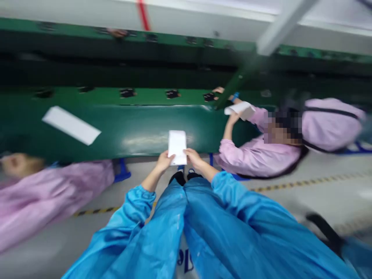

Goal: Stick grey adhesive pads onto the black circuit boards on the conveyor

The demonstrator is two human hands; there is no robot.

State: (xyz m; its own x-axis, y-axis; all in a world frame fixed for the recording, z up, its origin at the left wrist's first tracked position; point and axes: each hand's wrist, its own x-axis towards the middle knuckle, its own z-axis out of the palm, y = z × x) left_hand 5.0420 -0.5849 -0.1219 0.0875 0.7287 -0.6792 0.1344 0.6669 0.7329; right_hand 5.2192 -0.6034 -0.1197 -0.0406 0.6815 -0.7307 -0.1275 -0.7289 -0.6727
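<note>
A white rectangular paper sheet (177, 144) is held level in front of me, just at the near edge of the green table (139, 128). My left hand (164, 160) grips its lower left side, thumb on top. On its lower right side my right hand (193, 157) pinches the edge. Blur hides whether the sheet is single or folded. Blue sleeves cover both my forearms down to near the wrists.
A longer white sheet (71, 124) lies at the left of the table. Several small black parts (173, 93) sit in a row on a green strip. Co-workers in pink sit left and right; the right one (258, 155) holds white paper (242, 110). A post (244, 79) rises nearby.
</note>
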